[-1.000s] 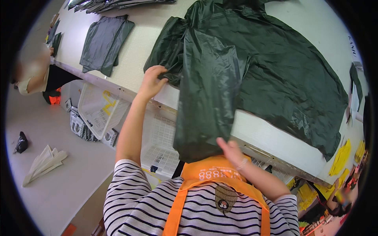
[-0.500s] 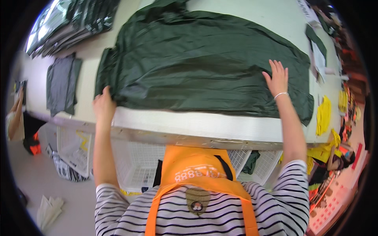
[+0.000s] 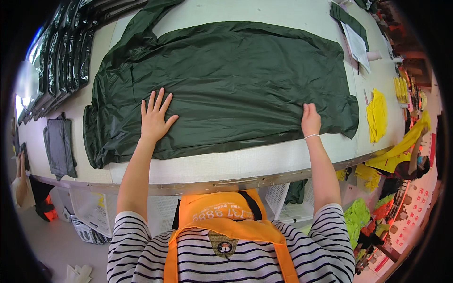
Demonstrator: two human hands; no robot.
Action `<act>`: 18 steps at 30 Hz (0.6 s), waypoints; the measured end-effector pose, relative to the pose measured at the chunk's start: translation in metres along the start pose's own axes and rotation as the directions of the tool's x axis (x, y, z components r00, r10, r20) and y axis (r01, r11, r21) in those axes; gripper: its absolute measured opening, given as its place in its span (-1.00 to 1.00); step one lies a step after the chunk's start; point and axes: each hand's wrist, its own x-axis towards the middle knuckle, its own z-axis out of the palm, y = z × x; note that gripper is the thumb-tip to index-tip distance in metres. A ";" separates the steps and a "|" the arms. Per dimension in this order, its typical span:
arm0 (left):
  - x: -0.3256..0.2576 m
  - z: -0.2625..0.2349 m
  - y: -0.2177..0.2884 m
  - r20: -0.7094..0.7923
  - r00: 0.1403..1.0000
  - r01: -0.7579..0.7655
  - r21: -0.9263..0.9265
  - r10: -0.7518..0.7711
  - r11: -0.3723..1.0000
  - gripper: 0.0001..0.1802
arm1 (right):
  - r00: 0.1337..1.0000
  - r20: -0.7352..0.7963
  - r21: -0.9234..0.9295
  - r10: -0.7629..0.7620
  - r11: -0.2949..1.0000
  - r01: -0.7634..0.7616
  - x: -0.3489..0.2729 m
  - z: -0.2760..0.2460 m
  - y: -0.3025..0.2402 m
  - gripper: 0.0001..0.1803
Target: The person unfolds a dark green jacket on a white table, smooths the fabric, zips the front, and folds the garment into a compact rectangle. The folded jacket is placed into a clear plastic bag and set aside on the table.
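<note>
A dark green, thin, shiny garment (image 3: 236, 85) is spread across the white table, creased, with a sleeve-like strip reaching away at the far left. My left hand (image 3: 155, 120) lies open on its left part, fingers spread over the cloth. Toward the right end, my right hand (image 3: 310, 121) is closed, its fingers pinched together at the garment's surface. Creases run across the cloth between the two hands. What lies inside the right fingers is mostly hidden, but it appears to be a bit of this cloth.
Glossy dark packages (image 3: 61, 56) are stacked at the far left, with a folded grey-green piece (image 3: 60, 147) nearer. Papers (image 3: 356, 45) and a yellow folded cloth (image 3: 376, 115) lie at the right. White baskets (image 3: 163, 207) stand below the table edge. Another person (image 3: 415, 165) handles yellow cloth at right.
My left hand has left the garment's left edge and now lies flat further in on the cloth. My right hand has gone from spread to closed. The view has shifted.
</note>
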 end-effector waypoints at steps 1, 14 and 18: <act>-0.001 0.000 -0.002 0.009 1.000 -0.006 -0.018 0.006 1.000 -0.24 | 0.967 0.225 -0.138 0.120 0.986 -0.090 0.001 -0.002 -0.009 -0.79; -0.072 -0.011 -0.082 0.034 0.973 0.225 0.053 -0.227 0.973 -0.11 | 0.738 0.315 0.027 -0.597 0.783 0.621 0.015 0.031 -0.046 -0.35; -0.127 -0.009 -0.076 0.082 0.969 0.232 0.041 -0.234 0.972 -0.10 | 0.675 0.460 0.078 -0.577 0.783 0.617 -0.037 0.016 -0.022 -0.26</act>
